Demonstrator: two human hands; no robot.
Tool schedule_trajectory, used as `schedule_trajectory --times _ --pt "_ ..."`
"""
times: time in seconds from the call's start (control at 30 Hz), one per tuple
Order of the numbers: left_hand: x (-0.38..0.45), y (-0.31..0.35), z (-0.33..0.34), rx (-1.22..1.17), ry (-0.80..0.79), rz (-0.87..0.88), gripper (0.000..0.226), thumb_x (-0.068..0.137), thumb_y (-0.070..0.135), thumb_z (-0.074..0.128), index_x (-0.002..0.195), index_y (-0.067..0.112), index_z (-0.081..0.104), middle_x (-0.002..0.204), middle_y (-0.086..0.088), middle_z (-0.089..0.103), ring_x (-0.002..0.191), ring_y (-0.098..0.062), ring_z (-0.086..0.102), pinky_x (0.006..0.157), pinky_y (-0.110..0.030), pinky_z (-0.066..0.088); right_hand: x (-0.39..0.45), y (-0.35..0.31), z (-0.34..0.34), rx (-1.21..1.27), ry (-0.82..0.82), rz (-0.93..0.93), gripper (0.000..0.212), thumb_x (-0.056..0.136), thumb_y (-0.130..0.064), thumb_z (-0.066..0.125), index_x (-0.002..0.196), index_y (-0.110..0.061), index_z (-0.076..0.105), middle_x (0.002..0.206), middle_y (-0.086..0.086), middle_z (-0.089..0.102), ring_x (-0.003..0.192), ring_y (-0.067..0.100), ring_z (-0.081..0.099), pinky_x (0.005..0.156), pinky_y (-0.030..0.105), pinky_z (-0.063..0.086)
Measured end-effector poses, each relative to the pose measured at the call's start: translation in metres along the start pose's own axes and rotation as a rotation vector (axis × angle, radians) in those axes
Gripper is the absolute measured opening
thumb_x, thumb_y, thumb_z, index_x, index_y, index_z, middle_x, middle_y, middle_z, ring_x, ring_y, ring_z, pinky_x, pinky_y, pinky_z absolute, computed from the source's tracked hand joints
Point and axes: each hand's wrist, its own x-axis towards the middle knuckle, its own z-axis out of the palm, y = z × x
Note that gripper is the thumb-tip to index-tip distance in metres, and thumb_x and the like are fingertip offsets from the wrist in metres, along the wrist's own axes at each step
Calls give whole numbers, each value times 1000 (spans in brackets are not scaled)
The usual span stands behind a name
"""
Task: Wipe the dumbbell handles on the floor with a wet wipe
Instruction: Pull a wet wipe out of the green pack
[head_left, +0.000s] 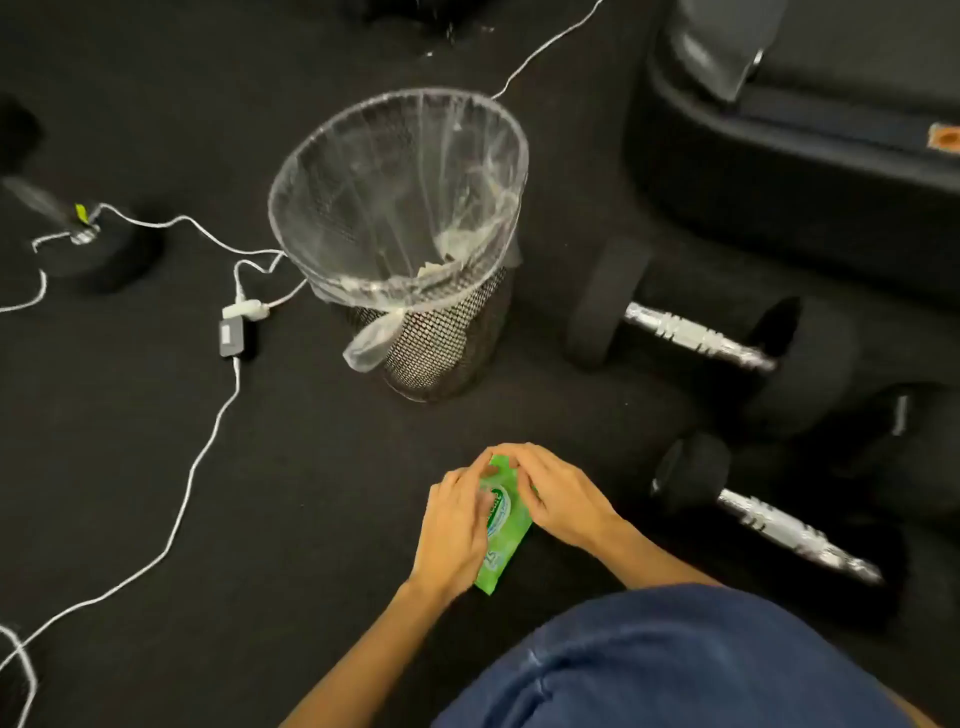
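Note:
A green wet wipe pack (504, 540) lies on the dark floor in front of me. My left hand (454, 525) holds its left side, and the fingers of my right hand (558, 499) pinch at its top end. No loose wipe shows. Two dumbbells with black heads lie to the right: the far dumbbell, with a chrome handle (696, 338), and the near dumbbell, with a chrome handle (795, 535). Neither hand touches them.
A mesh waste bin (447, 343) with a clear liner stands just beyond the pack. White cables (202, 457) and a power adapter (236, 335) run over the floor at left. A third weight (98, 254) sits far left. Dark furniture (810, 171) fills the upper right.

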Motion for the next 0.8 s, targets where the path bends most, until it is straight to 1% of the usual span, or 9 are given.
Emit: schedule_trajectory --times 0.1,0.17,0.2,0.3,0.37,0.5,0.67,0.73,0.8 --pt "-7 -13 8 -103 30 -40 46 98 21 49 140 36 38 119 15 48 108 7 42 96 -20 34 0 5 13 62 66 37 35 101 -16 46 136 -18 47 127 3 59 114 14 59 95 33 51" --pt "-16 -17 7 -193 97 -10 40 94 15 54 127 37 49 119 13 54 111 0 51 96 -22 40 -6 -4 13 12 45 56 29 100 -20 47 128 -20 50 111 2 60 96 15 61 83 36 53" --pt "-20 -15 6 -213 136 20 38 92 7 56 118 34 55 114 11 57 109 -3 55 94 -22 43 -9 -7 14 -28 28 44 27 99 -21 48 126 -20 51 108 2 60 94 16 61 81 37 52" --pt "-22 -20 5 -238 216 103 46 79 -24 56 93 19 61 105 3 60 108 -13 61 91 -20 45 -12 -7 15 -60 3 11 29 98 -25 52 126 -21 56 115 0 63 105 14 58 86 35 51" --pt "-21 -27 6 -226 248 136 47 71 -31 53 88 13 63 108 0 56 112 -17 61 95 -22 44 -11 -3 20 -73 5 -37 31 97 -27 55 127 -21 59 120 -3 64 111 13 55 90 32 50" --pt "-24 -32 6 -190 230 122 46 70 -31 54 89 10 63 114 -3 52 115 -17 58 96 -23 44 -7 -6 24 -130 -47 -70 33 99 -33 51 130 -26 59 124 -6 57 112 13 46 90 28 44" --pt "-26 -34 4 -194 187 129 45 73 -27 56 97 11 63 117 -3 51 115 -15 55 97 -22 43 5 -13 29 -234 -142 -74 29 99 -22 50 127 -16 56 131 0 50 116 18 46 95 32 45" --pt "-27 -31 3 -211 199 122 51 76 -24 57 101 21 59 118 3 50 114 -13 55 97 -23 44 9 -15 28 -205 -143 -54 21 99 -18 49 119 -15 55 124 2 54 113 19 49 91 34 47" --pt "-27 -27 3 -267 207 76 59 84 -15 59 109 38 54 119 10 49 115 -12 54 97 -22 44 10 -17 25 -93 -119 21 10 99 -15 49 108 -15 53 111 3 59 103 20 54 86 38 48"
